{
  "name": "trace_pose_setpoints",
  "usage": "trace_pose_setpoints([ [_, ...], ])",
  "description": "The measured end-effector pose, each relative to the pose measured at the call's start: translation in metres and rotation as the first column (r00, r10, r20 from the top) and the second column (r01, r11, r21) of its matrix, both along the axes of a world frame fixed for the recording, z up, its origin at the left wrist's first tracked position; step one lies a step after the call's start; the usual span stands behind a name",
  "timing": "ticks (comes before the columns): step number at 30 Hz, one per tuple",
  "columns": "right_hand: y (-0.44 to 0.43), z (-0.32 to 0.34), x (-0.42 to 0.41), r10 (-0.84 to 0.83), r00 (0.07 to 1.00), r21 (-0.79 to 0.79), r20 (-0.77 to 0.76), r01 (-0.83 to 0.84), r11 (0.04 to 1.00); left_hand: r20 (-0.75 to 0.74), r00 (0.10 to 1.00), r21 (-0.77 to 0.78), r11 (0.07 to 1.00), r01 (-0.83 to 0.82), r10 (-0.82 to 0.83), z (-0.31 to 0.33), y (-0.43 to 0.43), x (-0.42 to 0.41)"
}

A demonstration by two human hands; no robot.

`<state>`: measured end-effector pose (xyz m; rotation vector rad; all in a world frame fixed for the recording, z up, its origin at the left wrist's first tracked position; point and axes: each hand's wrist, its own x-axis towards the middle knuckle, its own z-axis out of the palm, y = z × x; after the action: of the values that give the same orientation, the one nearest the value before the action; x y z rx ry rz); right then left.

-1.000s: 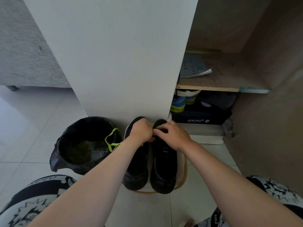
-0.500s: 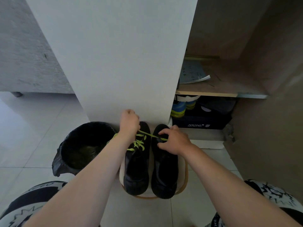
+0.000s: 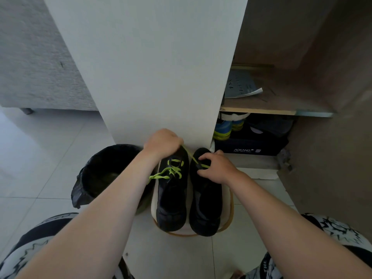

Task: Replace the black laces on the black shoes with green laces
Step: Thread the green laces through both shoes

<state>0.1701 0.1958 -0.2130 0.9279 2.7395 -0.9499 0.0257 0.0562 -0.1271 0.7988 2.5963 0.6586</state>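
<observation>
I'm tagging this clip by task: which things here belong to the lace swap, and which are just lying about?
Belongs to the job: left shoe, right shoe, green lace, left hand gripping the lace end, right hand pinching the lace over the right shoe.
Lying about: black bin, shoe box, blue and yellow shoes, papers on the shelf.

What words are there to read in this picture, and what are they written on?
"AOKANG": on the dark box under the shelf.
Small pale label beside it on the box: too small to read.
Paper on the shelf: printed marks, too blurred to read.
Patterned clothes at the knees: some letters, too blurred to read.
Shoes and green lace: no words show.
</observation>
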Motion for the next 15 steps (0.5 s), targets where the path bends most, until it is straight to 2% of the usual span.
trace_pose_setpoints([
  [1,0.0,0.0,0.0,-0.006,1.0,-0.004,0.003,0.006,1.0,0.128,0.979,0.183,0.966,-0.181,0.159,0.002,-0.001,-0.003],
  [2,-0.001,0.0,0.001,-0.01,1.0,-0.007,0.004,0.01,1.0,0.311,0.906,0.342,0.856,-0.388,0.286,0.003,-0.002,-0.007],
  [3,-0.002,0.0,0.0,-0.012,1.0,-0.01,0.002,0.012,1.0,0.507,0.799,0.441,0.7,-0.562,0.323,0.005,-0.005,-0.01],
  [4,-0.003,0.0,0.0,-0.012,1.0,-0.009,0.001,0.012,1.0,0.659,0.701,0.487,0.557,-0.673,0.271,0.007,-0.008,-0.013],
  [5,-0.003,0.0,0.0,-0.012,1.0,-0.005,0.003,0.012,1.0,0.76,0.628,0.505,0.455,-0.734,0.17,0.008,-0.01,-0.015],
  [8,-0.005,0.001,-0.001,-0.014,1.0,-0.004,0.011,0.014,1.0,0.861,0.475,0.508,0.298,-0.808,-0.182,0.007,-0.011,-0.01],
  [9,-0.005,0.001,-0.001,-0.015,1.0,-0.006,0.011,0.015,1.0,0.861,0.464,0.508,0.308,-0.804,-0.207,0.009,-0.011,-0.005],
  [10,-0.005,0.002,-0.001,-0.014,1.0,-0.011,0.009,0.014,1.0,0.843,0.518,0.532,0.369,-0.762,-0.145,0.011,-0.01,-0.003],
  [11,-0.005,0.002,0.0,-0.012,1.0,-0.017,0.006,0.012,1.0,0.744,0.669,0.579,0.496,-0.647,0.003,0.011,-0.01,-0.003],
  [12,-0.005,0.002,0.0,-0.012,1.0,-0.02,0.003,0.012,1.0,0.526,0.837,0.588,0.649,-0.483,0.147,0.01,-0.011,-0.005],
  [13,-0.004,0.001,0.001,-0.015,1.0,-0.021,0.001,0.015,1.0,0.261,0.939,0.552,0.764,-0.335,0.223,0.011,-0.013,-0.006],
  [14,-0.004,0.001,0.001,-0.019,1.0,-0.02,0.0,0.019,1.0,0.035,0.963,0.516,0.82,-0.247,0.268,0.012,-0.016,-0.008],
  [15,-0.004,0.001,0.002,-0.022,1.0,-0.022,0.002,0.022,1.0,-0.13,0.934,0.54,0.814,-0.214,0.331,0.016,-0.02,-0.009],
])
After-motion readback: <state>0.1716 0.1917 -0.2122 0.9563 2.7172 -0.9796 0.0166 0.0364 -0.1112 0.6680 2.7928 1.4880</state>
